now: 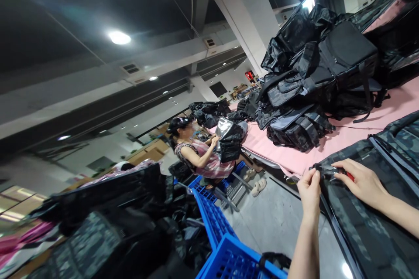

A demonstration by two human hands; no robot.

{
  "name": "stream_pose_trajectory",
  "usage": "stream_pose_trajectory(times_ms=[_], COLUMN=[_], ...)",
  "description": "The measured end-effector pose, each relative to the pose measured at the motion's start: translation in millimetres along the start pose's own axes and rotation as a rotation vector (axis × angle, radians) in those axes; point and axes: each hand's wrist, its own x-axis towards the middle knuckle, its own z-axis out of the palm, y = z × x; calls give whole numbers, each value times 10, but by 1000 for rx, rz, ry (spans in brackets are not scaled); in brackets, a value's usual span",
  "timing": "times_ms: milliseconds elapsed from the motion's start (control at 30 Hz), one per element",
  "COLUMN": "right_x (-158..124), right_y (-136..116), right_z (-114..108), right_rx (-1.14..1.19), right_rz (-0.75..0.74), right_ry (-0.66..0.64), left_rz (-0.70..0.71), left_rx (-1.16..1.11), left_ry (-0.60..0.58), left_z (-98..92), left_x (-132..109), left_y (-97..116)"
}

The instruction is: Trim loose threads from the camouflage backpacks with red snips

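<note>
A dark camouflage backpack [363, 222] lies spread at the lower right, with a long zipper edge along its side. My left hand [309, 187] is closed, thumb and fingers pinching the bag's black edge at its near corner. Close beside it, my right hand [366, 183] is closed around small red-handled snips [349, 176]. Their metal tip points toward the pinched fabric, and my fingers cover most of the handle. Whether the blades touch a thread is too small to tell.
A pink-covered table [347, 133] carries piled camouflage backpacks [314, 74]. Blue plastic crates [235, 257] stand on the grey floor at lower centre. More dark bags [131, 222] are heaped at left. A seated person [203, 157] handles a bag with a silvery lining.
</note>
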Motion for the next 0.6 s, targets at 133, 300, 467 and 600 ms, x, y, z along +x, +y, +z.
stream_pose_trajectory(times_ms=[133,300,467,600], right_x=[-7,9,43,79], right_y=[9,29,14,85], right_z=[23,26,-19,-59], right_rx=[-36,1,70,118], right_rz=[-8,29,83,231], right_ry=[2,-3,22,158], left_rz=[2,36,8,-13], left_rx=[41,101,1,-57], left_ry=[5,-11,-45,-9], left_z=[-5,-8,-8,-34], left_x=[-15,-42,-63,-50], left_y=[-32,-81,-80,-44])
